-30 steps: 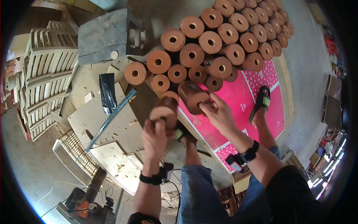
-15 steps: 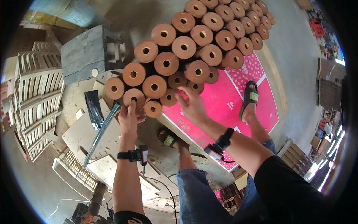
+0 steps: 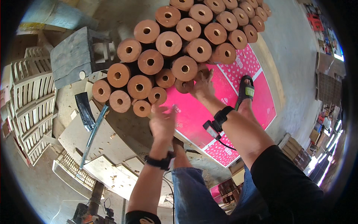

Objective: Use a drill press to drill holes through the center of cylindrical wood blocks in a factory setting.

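Brown wooden cylinders with a hole through each end face are stacked in rows, the larger above several smaller ones. My right hand is at the stack's lower right, fingers curled over the end of a small cylinder, partly hiding it. Another small cylinder lies beside its thumb. My left hand is in front of the lower edge, smeared by motion, so its fingers cannot be read. Nearest to it are two small cylinders, one lower and one above right.
Pink printed sheeting lies under and beside the stack. At left stand a grey-topped stool, slatted pale racks and pale boards with a bluish strip on them. My sandalled foot is on the right.
My left hand has left the cylinder hole at the lower left and moved right. My right hand has reached farther right, onto a small cylinder. The view has shifted slightly.
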A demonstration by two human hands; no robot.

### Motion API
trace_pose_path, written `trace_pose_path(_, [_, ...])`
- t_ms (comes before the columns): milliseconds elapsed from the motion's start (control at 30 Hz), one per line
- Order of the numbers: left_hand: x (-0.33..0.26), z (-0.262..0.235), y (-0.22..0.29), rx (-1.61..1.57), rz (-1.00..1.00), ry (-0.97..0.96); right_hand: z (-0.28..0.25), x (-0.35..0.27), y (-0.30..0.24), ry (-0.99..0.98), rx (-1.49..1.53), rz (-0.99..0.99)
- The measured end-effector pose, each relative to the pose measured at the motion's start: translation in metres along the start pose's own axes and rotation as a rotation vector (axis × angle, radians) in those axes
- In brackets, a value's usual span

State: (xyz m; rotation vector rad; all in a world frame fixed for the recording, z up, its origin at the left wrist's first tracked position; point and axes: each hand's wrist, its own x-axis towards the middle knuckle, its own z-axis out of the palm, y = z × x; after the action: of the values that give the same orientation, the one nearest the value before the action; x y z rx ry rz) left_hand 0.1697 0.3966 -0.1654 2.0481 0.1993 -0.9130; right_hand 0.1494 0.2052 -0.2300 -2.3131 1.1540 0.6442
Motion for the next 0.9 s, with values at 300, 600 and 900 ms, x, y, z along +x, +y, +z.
trace_pose_path(300, [0.057,0.07,0.054,-0.16,0.173,0.059,-0.013,-0.006,0.025,0.051,0.082,0.021])
trace_pose_path(600, [-0.006,0.006,0.009,-0.376,0.114,0.193,-0.05,-0.115,0.007,-0.189,0.115,-0.308])
trace_pose_path(900, [-0.026,-0.033,0.009,-0.954,-0.207,0.083,-0.037,-0.099,-0.087,-0.09,0.15,-0.35])
